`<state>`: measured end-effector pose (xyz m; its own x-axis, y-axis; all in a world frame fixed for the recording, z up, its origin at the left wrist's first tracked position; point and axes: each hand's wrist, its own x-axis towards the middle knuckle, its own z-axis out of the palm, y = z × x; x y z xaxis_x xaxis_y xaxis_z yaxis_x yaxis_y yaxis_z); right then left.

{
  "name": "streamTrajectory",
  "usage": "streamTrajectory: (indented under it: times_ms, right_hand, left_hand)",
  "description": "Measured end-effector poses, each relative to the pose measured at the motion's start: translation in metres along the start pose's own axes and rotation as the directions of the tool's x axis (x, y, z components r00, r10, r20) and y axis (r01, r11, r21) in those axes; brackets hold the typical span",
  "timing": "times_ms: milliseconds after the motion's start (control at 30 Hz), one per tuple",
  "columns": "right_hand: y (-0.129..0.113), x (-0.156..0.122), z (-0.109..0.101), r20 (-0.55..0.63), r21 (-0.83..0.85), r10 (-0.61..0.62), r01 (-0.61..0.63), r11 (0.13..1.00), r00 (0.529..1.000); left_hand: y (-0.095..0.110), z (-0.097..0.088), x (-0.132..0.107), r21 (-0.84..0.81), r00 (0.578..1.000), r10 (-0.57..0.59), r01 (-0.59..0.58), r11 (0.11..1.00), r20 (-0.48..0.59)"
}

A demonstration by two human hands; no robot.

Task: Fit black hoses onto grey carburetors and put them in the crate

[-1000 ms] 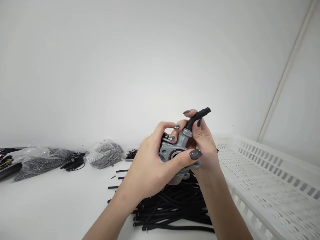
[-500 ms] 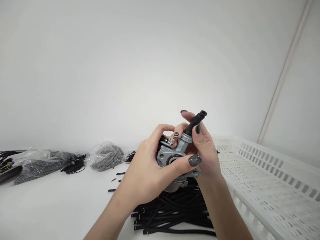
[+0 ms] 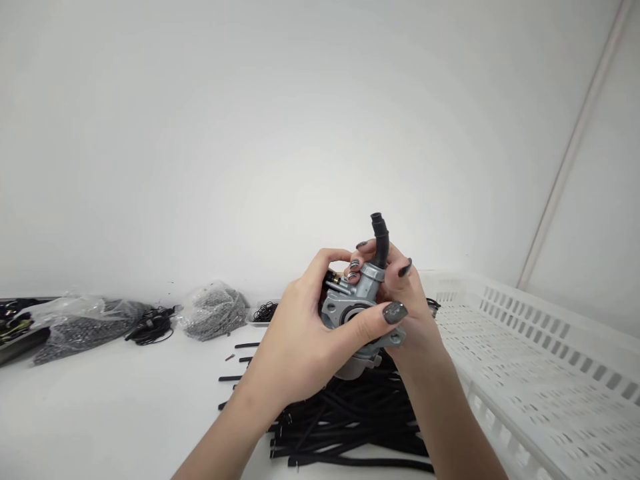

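Observation:
Both hands hold a small grey metal carburetor (image 3: 350, 310) in the air above the table. My left hand (image 3: 300, 340) wraps round its body, thumb across the front. My right hand (image 3: 407, 303) grips it from behind, fingers closed near the top. A short black rubber hose (image 3: 380, 240) sticks up from the carburetor's top fitting, bent slightly left. Below the hands lies a pile of cut black hose pieces (image 3: 345, 417).
A white perforated plastic crate (image 3: 530, 373) stands at the right. At the back left lie clear bags of small grey parts (image 3: 213, 310), another such bag (image 3: 80, 323) and a bundle of black rings (image 3: 150, 325). A few loose hose pieces (image 3: 245, 360) lie on the white table.
The black hose on the carburetor has swung from pointing up-right to nearly upright. My right fingers have shifted down from the hose toward its base.

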<state>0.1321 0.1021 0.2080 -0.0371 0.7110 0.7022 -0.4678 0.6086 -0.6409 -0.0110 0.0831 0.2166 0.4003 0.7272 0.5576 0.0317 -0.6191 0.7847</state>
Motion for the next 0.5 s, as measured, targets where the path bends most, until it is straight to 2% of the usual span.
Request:
streamTrajectory:
  times_ms: [100, 333, 500]
  right_hand:
    - [0.0002, -0.0006, -0.002, 0.038, -0.024, 0.012, -0.011, 1.0, 0.999]
    - [-0.0016, -0.001, -0.0076, 0.192, 0.02, 0.021, -0.025, 0.999, 0.981]
    - [0.0012, 0.0001, -0.0106, 0.172, -0.026, 0.055, -0.052, 0.998, 0.983]
  left_hand:
    - [-0.0008, 0.0012, -0.0001, 0.018, 0.999, 0.018, -0.018, 1.0, -0.03]
    - [-0.0097, 0.0021, 0.0031, -0.026, 0.987, 0.142, -0.145, 0.989, -0.077]
    - [-0.0082, 0.0021, 0.003, 0.027, 0.992, 0.09, -0.088, 0.996, -0.091]
